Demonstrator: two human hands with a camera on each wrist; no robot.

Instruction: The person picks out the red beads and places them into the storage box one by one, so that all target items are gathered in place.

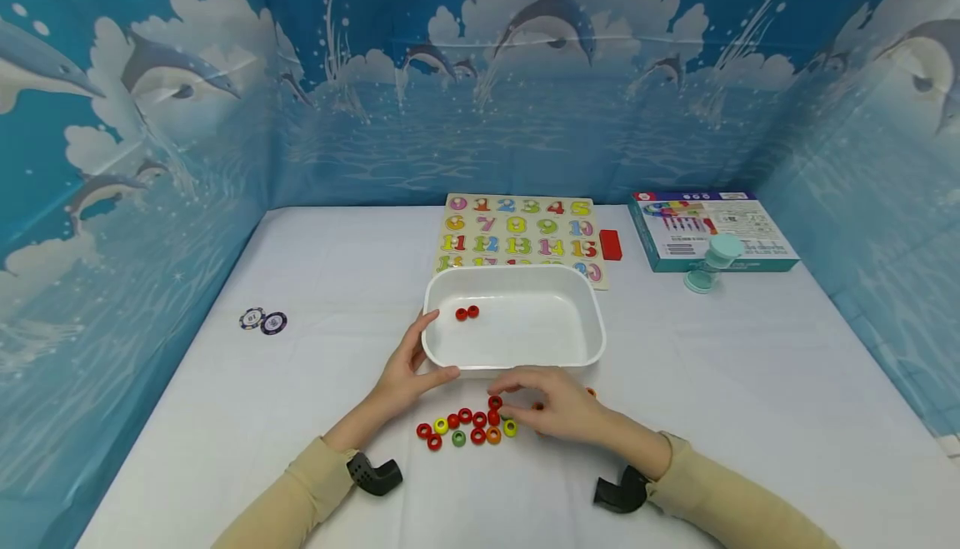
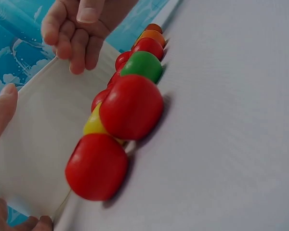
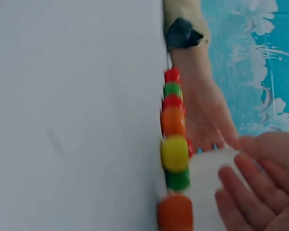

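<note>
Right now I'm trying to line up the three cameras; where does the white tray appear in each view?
Head: the white tray, just below centre.
Left wrist: its pale wall, left side, beside the beads.
Right wrist: part of the tray, lower right of centre.
Shared landmark: those beads, alongside it in all three.

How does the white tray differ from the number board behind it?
The tray is plain white with raised sides; the number board is flat and cream with colourful numbers. Two red beads lie in the tray; none show on the number board. The left hand touches the tray; the number board lies untouched. Both are roughly rectangular.
</note>
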